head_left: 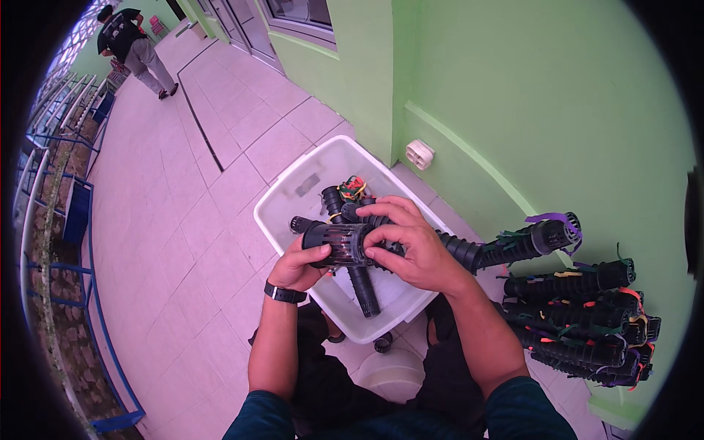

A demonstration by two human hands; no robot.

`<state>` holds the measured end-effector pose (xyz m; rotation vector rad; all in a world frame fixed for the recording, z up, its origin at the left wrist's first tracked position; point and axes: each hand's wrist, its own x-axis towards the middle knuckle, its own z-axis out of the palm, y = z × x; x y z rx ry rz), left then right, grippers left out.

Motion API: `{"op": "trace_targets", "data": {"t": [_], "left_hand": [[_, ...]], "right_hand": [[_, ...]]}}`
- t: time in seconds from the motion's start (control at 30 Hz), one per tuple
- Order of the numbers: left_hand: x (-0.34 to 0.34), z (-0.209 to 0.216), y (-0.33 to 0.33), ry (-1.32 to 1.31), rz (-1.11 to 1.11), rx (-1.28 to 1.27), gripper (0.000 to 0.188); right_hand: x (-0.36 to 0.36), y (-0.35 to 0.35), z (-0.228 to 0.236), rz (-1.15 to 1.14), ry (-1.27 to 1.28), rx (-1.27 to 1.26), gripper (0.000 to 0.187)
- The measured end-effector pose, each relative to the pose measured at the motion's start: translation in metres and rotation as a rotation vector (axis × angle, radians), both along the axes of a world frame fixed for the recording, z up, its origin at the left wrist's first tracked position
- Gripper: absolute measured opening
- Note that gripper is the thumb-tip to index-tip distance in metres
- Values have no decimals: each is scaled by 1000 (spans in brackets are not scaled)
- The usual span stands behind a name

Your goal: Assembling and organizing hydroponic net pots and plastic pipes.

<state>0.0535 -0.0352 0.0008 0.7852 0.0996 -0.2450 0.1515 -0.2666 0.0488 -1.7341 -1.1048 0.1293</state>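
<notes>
Seemingly adjusting one end, clasping a slotted black plastic cylinder (334,244) within the left grip (299,265) and pinching its rim (359,246) with the right grip (412,248), above the white plastic tub (308,165) beneath both, likely needing steady left support next.

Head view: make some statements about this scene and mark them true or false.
1. The left hand holds a slotted black cylinder. True.
2. A watch is on the right wrist. False: the black watch is on the left wrist.
3. A black tube lies in the white tub. True.
4. The pile of black tubes is left of the tub. False: the pile is to its right.
5. The wall is green. True.
</notes>
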Motion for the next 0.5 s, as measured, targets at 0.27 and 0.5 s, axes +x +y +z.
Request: {"op": "trace_targets", "data": {"t": [0.27, 0.5], "left_hand": [[7, -4, 3, 158, 126, 172, 39], [0, 0, 7, 63, 149, 6, 36]], "right_hand": [[6, -4, -3, 283, 972, 565, 13], [3, -6, -1, 134, 979, 410, 22]]}}
